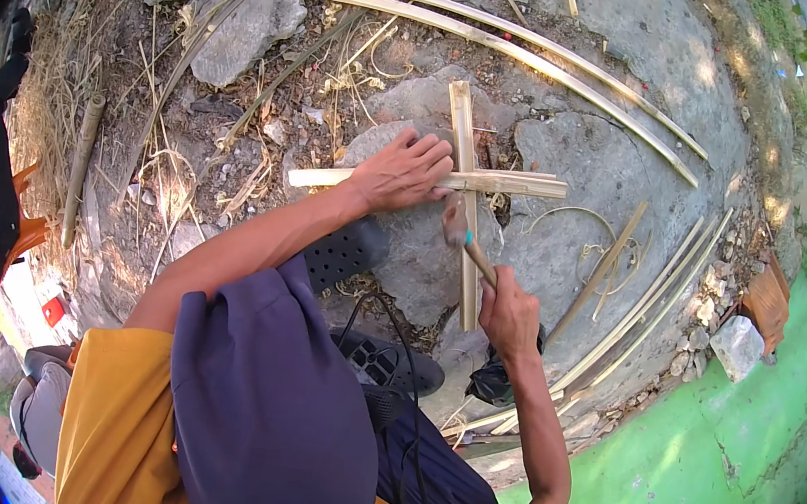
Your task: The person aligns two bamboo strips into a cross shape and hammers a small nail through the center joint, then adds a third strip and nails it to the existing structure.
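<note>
Two pale split-bamboo strips cross each other on the stone slabs. The lengthwise strip [469, 285] lies beneath, and the crosswise strip [523, 183], which looks layered at its right end, rests over it. My left hand [403, 171] is closed over the crosswise strip just left of the crossing, fingers together, pressing it down. My right hand [510, 316] grips the wooden handle of a hammer [470, 243] with a turquoise band. The hammer's head is just below the crossing, near the lengthwise strip; whether it touches is unclear. A small thin nail-like piece [484, 130] shows above the crossing.
Two long curved bamboo strips [519, 50] lie at the far side. More strips [655, 293] and a short stick [603, 267] are at the right. A loose rock [249, 32] sits far left. Dark clogs [348, 250] are close below my left forearm. Green-painted ground [679, 467] borders the right.
</note>
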A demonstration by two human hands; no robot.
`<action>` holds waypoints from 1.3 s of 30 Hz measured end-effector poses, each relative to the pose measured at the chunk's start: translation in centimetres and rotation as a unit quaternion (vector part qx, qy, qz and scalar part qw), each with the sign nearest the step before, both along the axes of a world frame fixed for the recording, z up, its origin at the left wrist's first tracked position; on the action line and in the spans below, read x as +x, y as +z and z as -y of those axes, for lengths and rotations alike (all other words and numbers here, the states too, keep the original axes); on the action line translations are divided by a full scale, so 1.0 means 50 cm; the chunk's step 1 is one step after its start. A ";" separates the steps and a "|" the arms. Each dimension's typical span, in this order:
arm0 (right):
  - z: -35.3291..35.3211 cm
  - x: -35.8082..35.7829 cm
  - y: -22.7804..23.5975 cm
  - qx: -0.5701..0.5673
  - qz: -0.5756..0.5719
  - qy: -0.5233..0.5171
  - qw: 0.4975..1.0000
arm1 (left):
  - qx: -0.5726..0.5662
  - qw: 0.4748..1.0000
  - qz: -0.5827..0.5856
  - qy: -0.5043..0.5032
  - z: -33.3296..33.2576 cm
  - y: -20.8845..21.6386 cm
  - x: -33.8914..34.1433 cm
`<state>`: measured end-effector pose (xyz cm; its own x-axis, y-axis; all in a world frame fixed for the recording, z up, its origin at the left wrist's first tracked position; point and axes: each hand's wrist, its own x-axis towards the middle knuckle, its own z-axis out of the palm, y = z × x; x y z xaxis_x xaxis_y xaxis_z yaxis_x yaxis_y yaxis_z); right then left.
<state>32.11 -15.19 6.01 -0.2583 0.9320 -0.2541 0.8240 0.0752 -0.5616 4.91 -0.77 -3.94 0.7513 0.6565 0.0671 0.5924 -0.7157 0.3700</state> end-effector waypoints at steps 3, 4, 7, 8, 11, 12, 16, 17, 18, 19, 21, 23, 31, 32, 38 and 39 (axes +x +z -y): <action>0.024 -0.005 0.007 -0.016 0.007 -0.021 1.000 | 0.012 1.000 -0.005 0.003 0.002 -0.005 -0.005; 0.025 -0.001 0.008 -0.017 0.006 -0.020 1.000 | 0.019 1.000 -0.002 0.002 0.001 -0.002 -0.003; 0.028 0.010 0.010 0.076 -0.068 0.055 0.993 | 0.011 1.000 0.000 -0.001 -0.002 0.000 0.001; 0.027 0.011 -0.006 0.036 -0.030 0.021 0.999 | -0.003 1.000 -0.004 -0.001 -0.002 0.000 0.003; 0.027 0.007 -0.013 0.005 -0.010 -0.025 1.000 | -0.005 1.000 -0.009 0.004 0.001 -0.007 -0.007; 0.031 0.010 -0.007 0.006 -0.021 -0.040 0.999 | -0.004 1.000 -0.010 0.004 0.001 -0.005 -0.005; 0.016 0.023 -0.012 0.099 -0.097 0.042 0.989 | -0.003 1.000 0.014 0.000 -0.004 -0.005 0.001; 0.011 0.013 -0.018 0.043 -0.035 0.004 0.998 | -0.005 1.000 0.009 0.000 -0.001 -0.004 0.002; 0.001 0.004 -0.026 -0.011 0.024 -0.031 0.999 | -0.004 1.000 0.001 0.004 -0.005 -0.004 0.000; 0.002 0.002 -0.021 -0.008 0.022 -0.030 0.999 | -0.002 1.000 -0.001 0.005 -0.006 -0.003 0.000; 0.020 -0.001 0.002 0.030 -0.016 -0.026 0.999 | 0.006 1.000 0.003 -0.003 0.002 0.001 0.002; 0.015 0.004 0.003 0.060 -0.039 0.020 0.997 | 0.003 1.000 0.007 0.001 -0.003 0.000 -0.004; 0.020 0.007 0.002 0.050 -0.047 -0.023 0.997 | 0.009 1.000 0.011 0.005 -0.002 -0.002 0.003; 0.023 0.007 -0.002 0.060 -0.060 -0.001 0.996 | 0.005 1.000 0.011 0.004 0.005 0.001 0.001; -0.001 -0.011 0.001 0.032 -0.026 -0.029 0.999 | 0.019 1.000 0.012 -0.001 -0.004 -0.001 0.004; 0.010 -0.011 0.012 0.049 -0.064 -0.026 0.996 | 0.014 1.000 0.011 0.006 -0.005 -0.002 0.005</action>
